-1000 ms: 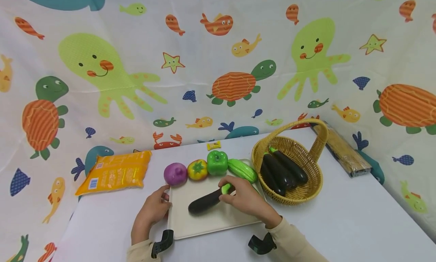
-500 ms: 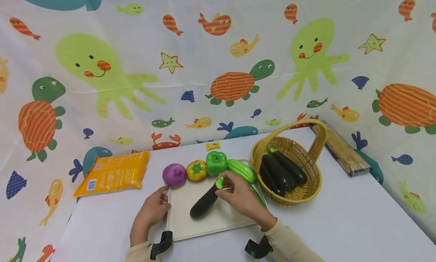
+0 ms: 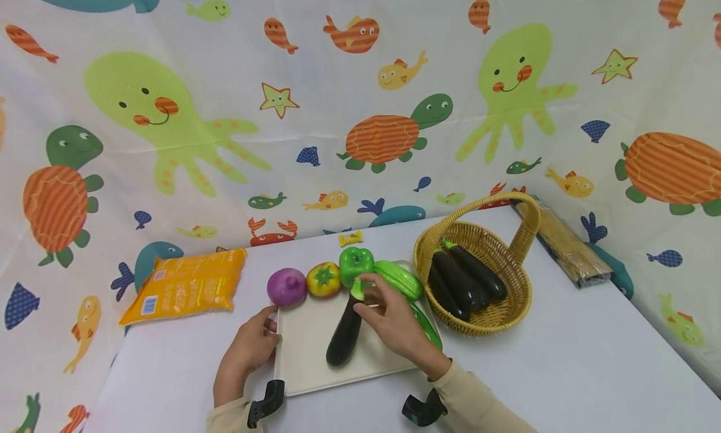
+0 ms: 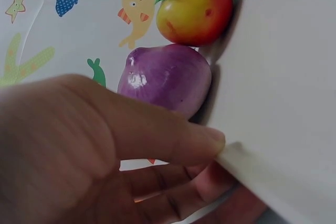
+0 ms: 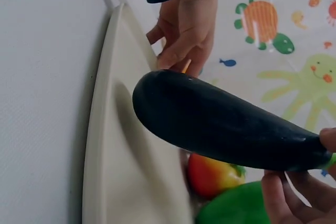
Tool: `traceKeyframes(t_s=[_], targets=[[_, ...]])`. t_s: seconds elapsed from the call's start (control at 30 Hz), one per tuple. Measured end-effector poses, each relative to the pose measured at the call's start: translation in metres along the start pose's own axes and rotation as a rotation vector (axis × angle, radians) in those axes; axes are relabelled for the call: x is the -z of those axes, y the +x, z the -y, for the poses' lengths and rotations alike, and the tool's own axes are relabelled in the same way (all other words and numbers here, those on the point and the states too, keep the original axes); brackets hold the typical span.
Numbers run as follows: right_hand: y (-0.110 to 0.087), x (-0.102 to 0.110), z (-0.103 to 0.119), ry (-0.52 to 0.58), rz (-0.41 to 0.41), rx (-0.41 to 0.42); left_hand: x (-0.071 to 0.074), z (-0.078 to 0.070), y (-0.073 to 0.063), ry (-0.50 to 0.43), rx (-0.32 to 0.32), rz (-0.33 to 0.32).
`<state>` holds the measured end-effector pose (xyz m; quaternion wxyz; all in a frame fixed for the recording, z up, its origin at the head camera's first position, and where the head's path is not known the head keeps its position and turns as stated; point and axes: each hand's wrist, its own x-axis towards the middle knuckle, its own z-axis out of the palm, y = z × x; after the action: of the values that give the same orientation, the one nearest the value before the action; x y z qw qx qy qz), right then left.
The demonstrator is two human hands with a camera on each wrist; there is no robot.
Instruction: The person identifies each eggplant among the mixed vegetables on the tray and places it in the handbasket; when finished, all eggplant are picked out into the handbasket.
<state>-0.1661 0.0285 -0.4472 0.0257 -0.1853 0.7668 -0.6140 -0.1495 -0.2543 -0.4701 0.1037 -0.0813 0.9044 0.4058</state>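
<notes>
My right hand (image 3: 394,317) pinches a dark eggplant (image 3: 345,334) near its green stem end. In the right wrist view the eggplant (image 5: 226,121) hangs over the cream tray (image 5: 113,145), its shadow falling on the surface below. The left hand (image 3: 250,345) grips the left rim of the tray (image 3: 304,376), thumb on top and fingers under the edge in the left wrist view. Close to that hand sits a purple onion (image 3: 287,288). A long green vegetable (image 3: 426,326) lies on the tray's right side, partly hidden by my right hand.
Along the tray's far edge are a red-yellow tomato-like fruit (image 3: 323,280), a green bell pepper (image 3: 355,265) and a ridged green vegetable (image 3: 400,280). A wicker basket (image 3: 509,317) of eggplants stands right. An orange packet (image 3: 186,286), a yellow wrapper (image 3: 350,238) and a brown bundle (image 3: 569,245) lie farther back.
The eggplant has turned from slanting to nearly lengthwise, its stem end moving left and away from me. My right hand has shifted slightly left; the left hand keeps its grip.
</notes>
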Motion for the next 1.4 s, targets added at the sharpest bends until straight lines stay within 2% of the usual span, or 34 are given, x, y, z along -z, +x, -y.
traceKeyframes(t_s=[0.2, 0.53, 0.67, 0.8, 0.93, 1.07, 1.17, 1.27, 1.4], targets=[[0.000, -0.003, 0.000, -0.024, -0.016, 0.070, 0.002, 0.000, 0.000, 0.004, 0.001, 0.000], [0.001, -0.005, -0.006, -0.076, -0.007, 0.088, 0.004, -0.002, 0.002, 0.024, 0.008, -0.008], [0.002, -0.002, -0.009, -0.069, 0.006, 0.053, 0.002, -0.002, 0.001, 0.011, 0.004, -0.005], [0.001, 0.013, -0.002, 0.060, 0.047, -0.048, 0.001, -0.003, 0.000, -0.008, 0.011, 0.003], [-0.009, 0.048, 0.012, 0.172, 0.182, -0.127, 0.000, -0.002, 0.000, -0.013, 0.019, 0.001], [-0.026, 0.102, 0.022, 0.125, 0.352, -0.099, 0.000, -0.001, -0.001, -0.007, 0.015, -0.005], [-0.031, 0.153, 0.025, 0.065, 0.422, -0.053, -0.001, -0.001, 0.000, -0.006, 0.012, -0.006], [-0.024, 0.201, 0.027, -0.031, 0.397, -0.060, -0.001, -0.002, 0.001, -0.006, 0.007, -0.007], [0.005, 0.245, 0.030, -0.230, 0.301, -0.166, -0.001, -0.001, 0.001, 0.001, 0.006, -0.006]])
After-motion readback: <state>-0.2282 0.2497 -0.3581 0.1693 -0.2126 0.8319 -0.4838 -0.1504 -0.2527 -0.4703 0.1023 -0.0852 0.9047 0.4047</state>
